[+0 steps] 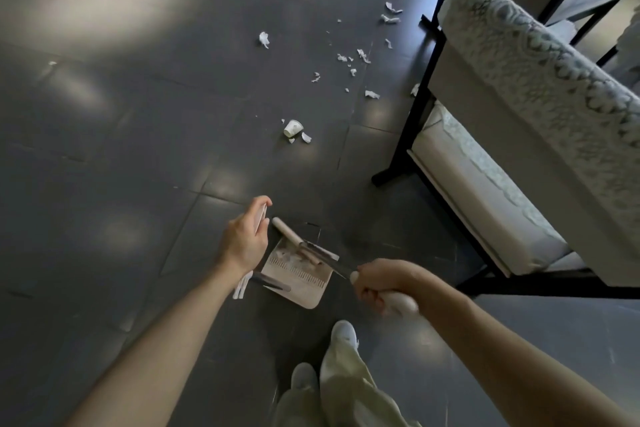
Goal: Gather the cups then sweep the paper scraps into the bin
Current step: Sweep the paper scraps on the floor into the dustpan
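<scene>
Right hand (pixel 375 283) grips a broom (pixel 329 262) over the dustpan (pixel 304 288); left hand (pixel 244 241) holds its handle (pixel 262 215). A cup (pixel 292 129) lies among scraps (pixel 363 55).

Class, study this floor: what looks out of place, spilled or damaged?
A paper cup lies tipped on its side on the floor with torn bits beside it. More paper scraps are strewn across the dark tiles toward the chair.
</scene>
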`<state>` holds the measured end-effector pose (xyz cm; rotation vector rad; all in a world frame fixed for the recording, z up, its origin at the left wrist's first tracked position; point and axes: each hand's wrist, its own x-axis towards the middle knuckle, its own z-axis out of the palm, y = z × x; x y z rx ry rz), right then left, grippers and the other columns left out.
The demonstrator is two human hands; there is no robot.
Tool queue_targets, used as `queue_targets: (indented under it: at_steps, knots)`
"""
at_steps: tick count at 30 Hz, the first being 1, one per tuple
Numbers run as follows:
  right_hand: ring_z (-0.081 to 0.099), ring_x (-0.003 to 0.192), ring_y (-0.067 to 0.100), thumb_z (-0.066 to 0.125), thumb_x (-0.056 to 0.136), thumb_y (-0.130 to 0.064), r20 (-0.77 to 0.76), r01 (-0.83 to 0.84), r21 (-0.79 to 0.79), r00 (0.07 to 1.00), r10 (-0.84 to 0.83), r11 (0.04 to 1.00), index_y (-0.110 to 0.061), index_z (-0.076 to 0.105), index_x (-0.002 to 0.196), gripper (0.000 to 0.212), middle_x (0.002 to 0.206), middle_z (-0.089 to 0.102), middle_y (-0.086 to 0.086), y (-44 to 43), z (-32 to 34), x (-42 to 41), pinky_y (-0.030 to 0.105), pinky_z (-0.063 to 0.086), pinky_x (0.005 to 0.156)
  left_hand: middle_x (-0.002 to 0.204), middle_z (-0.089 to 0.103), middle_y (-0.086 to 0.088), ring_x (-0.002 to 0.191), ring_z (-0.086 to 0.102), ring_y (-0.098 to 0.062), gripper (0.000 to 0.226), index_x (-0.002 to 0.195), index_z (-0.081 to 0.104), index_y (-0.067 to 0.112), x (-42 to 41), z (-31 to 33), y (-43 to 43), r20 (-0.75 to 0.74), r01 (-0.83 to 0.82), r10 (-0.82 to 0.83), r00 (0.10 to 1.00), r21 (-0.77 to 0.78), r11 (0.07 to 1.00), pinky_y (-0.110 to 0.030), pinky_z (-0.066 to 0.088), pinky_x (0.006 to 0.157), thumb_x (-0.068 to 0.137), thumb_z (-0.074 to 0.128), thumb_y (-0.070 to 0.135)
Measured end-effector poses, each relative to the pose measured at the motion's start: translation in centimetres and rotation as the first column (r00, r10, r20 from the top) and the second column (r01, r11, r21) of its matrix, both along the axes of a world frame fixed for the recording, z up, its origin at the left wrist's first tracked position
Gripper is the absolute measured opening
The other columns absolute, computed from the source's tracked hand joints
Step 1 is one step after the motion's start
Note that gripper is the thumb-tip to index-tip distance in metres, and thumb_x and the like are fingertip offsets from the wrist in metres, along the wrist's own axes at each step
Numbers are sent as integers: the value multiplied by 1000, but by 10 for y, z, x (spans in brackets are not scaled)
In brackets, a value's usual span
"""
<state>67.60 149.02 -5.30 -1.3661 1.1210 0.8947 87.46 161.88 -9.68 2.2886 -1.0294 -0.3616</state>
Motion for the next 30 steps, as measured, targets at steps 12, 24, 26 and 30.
queue_targets:
  at_steps: [12, 24, 26, 30]
  knots:
    - [37, 29, 9, 42, 85, 7, 146, 246, 24, 958, -247, 969, -20, 53, 96, 31, 36, 42, 0, -80, 51, 70, 14, 34, 36, 63, 46, 0, 53, 49, -32, 23, 112, 58, 7, 65, 26, -37, 19, -140, 141, 990, -56, 989, -25, 28, 55, 89, 55, 2]
    - [42, 46, 15, 40, 91, 1, 277, 264, -240, 941, -195, 934, -1, 53, 124, 35, 61, 47, 8, -189, 34, 254, 22, 37, 39, 70, 48, 0, 59, 40, -19, 26, 115, 57, 10, 223, 27, -120, 25, -150, 152, 988, -81, 985, -22, 25, 55, 90, 53, 4]
    - [42, 45, 14, 40, 94, -3, 272, 264, -271, 943, -190, 926, -1, 55, 122, 32, 60, 48, 8, -208, 29, 277, 19, 37, 37, 63, 44, 3, 55, 40, -21, 25, 114, 58, 9, 247, 28, -136, 38, -140, 142, 989, -64, 988, -24, 25, 54, 90, 53, 3]
    - [44, 46, 16, 39, 97, -9, 244, 237, -319, 956, -162, 917, -2, 49, 129, 35, 62, 50, 10, -252, 15, 321, 21, 39, 39, 55, 39, 9, 50, 47, -27, 25, 114, 57, 11, 295, 24, -175, 19, -125, 126, 992, -22, 992, -25, 26, 53, 90, 54, 5]
